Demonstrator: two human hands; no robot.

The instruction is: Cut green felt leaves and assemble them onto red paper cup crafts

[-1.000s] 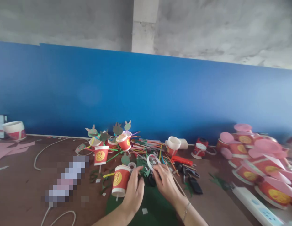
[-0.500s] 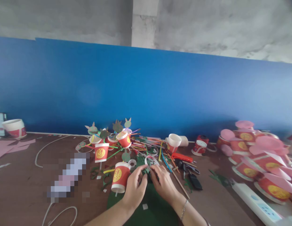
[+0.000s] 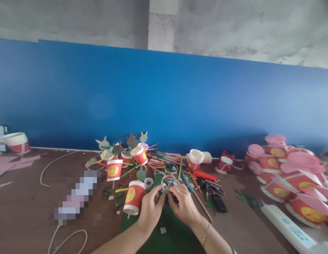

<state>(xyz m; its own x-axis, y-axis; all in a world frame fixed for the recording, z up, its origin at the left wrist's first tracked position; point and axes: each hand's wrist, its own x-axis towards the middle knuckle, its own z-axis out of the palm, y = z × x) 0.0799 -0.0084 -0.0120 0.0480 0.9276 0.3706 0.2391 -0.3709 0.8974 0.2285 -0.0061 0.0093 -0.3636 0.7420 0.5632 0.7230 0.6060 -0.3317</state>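
Tape roll (image 3: 170, 177) at 12 o'clock: my right hand (image 3: 184, 201) pinched it, left hand (image 3: 151, 207) met it, grip unclear | 11 o'clock: cups (image 3: 139, 156) already bore eared paper heads (image 3: 132, 141) | 1 o'clock: upright cup (image 3: 195, 163) showed none

A blue panel (image 3: 164, 98) spans the middle of the frame, with a grey concrete wall (image 3: 74, 21) and a paler pillar (image 3: 163, 26) above it. On the brown tabletop (image 3: 237, 233), a white power strip (image 3: 286, 224) slants across the lower right, below piled red cups with pink paper discs (image 3: 302, 162). Pink paper sheets (image 3: 5, 167) lie at the left edge, near a pale cable (image 3: 42, 174).
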